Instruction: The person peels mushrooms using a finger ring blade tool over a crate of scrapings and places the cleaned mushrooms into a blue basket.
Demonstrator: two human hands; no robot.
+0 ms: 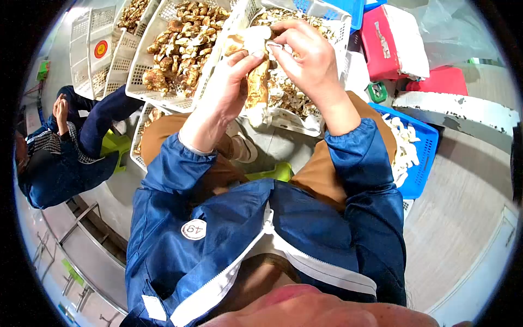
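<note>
My left hand [226, 90] is closed around a large mushroom [257, 90] with a rough brown stem, held above the crates. Its upper end is pale and washed out by glare. My right hand [310, 60] is pinched beside the mushroom's upper part, with a small whitish bit between thumb and fingers that I cannot make out. Below my hands, a white crate [305, 126] contains pale mushroom scraps [297, 95]. To the left, another white crate [136, 82] is full of whole brown mushrooms [188, 49].
A blue tray [427, 158] of peeled white mushrooms [404, 144] lies by my right knee. Red containers [378, 41] stand behind it near a chipped white beam [457, 106]. At left sits another person [65, 158], hands together. More white crates [81, 54] stand at the back left.
</note>
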